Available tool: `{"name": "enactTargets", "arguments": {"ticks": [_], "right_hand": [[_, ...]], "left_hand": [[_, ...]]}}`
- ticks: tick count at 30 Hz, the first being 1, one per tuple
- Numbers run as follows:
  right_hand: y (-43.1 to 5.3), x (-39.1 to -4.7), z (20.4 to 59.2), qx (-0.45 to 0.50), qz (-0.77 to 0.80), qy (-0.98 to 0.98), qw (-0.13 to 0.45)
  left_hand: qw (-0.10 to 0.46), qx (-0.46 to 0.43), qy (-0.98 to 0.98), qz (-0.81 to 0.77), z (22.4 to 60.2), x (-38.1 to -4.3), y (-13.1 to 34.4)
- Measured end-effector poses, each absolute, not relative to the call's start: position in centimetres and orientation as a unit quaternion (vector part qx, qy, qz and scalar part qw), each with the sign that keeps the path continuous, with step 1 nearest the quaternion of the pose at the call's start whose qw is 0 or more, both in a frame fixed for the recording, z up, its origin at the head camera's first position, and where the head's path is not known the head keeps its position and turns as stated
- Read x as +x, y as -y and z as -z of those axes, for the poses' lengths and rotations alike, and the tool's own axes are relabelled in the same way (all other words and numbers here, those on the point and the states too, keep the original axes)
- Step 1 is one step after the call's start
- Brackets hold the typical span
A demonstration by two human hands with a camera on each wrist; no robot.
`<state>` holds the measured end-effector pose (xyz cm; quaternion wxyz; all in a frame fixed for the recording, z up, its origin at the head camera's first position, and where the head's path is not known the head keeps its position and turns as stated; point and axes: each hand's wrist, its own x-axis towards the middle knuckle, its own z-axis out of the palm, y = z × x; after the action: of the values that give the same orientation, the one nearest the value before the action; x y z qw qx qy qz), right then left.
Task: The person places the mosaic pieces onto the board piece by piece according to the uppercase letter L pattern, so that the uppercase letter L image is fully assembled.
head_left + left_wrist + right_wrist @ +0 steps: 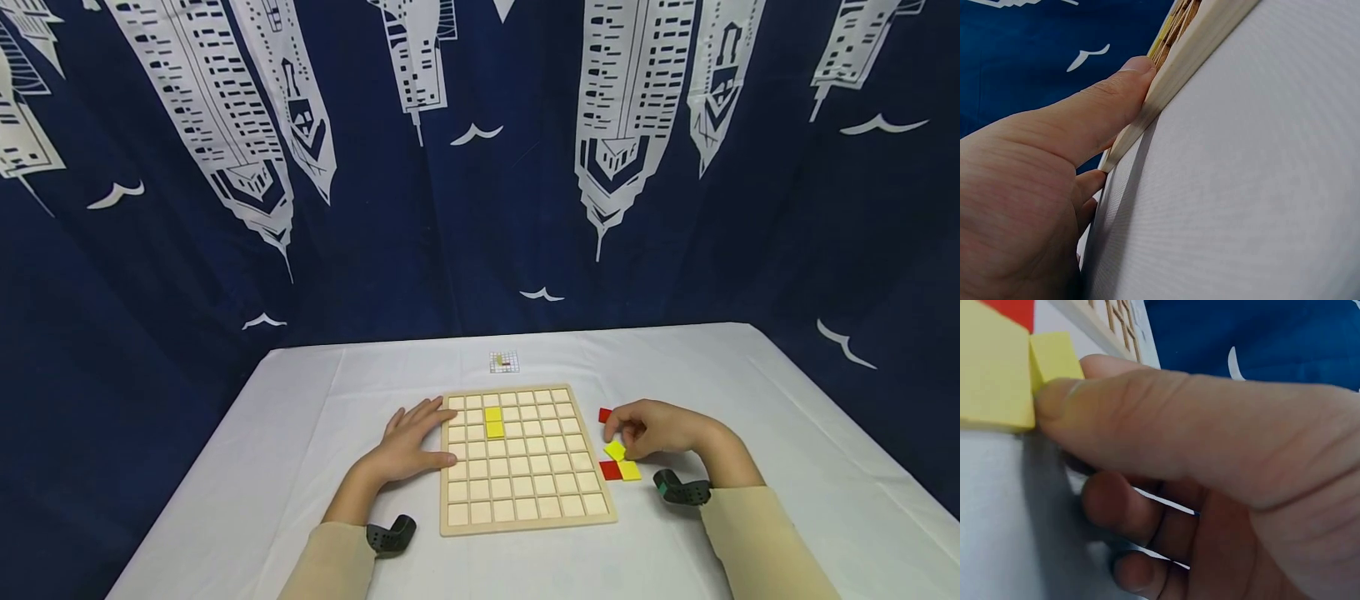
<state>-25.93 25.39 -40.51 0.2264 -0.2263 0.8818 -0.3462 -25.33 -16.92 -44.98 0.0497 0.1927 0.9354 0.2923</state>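
Note:
A wooden grid board (pixel 528 527) lies on the table, with two yellow square tiles (pixel 494 422) in adjoining cells near its top left. Along the board's left edge rests my left hand (pixel 405 446), fingers spread and thumb on the rim; the left wrist view shows the thumb (pixel 1104 106) on the wooden side. To the right of the board, my right hand (pixel 663 432) pinches a yellow tile (pixel 615 451) between thumb and fingertips. That tile (pixel 1059 355) stands tilted against another yellow tile (pixel 991 369) in the right wrist view.
Below the right fingers lie a red tile (pixel 611 471) and a yellow tile (pixel 630 472). Another red tile (pixel 604 415) is partly hidden behind that hand. A small printed grid card (pixel 504 362) lies beyond the board. A dark blue patterned curtain (pixel 480 217) hangs behind the white table (pixel 360 400).

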Motion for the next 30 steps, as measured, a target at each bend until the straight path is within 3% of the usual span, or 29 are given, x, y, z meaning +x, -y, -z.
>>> {"name": "enactTargets", "arguments": {"ticks": [30], "right_hand": [[-24.77, -26.56, 41.31, -0.231, 0.349, -0.891, 0.174]], "left_hand": [[0.050, 0.185, -0.934, -0.300, 44.74, -25.14, 16.81]]}}
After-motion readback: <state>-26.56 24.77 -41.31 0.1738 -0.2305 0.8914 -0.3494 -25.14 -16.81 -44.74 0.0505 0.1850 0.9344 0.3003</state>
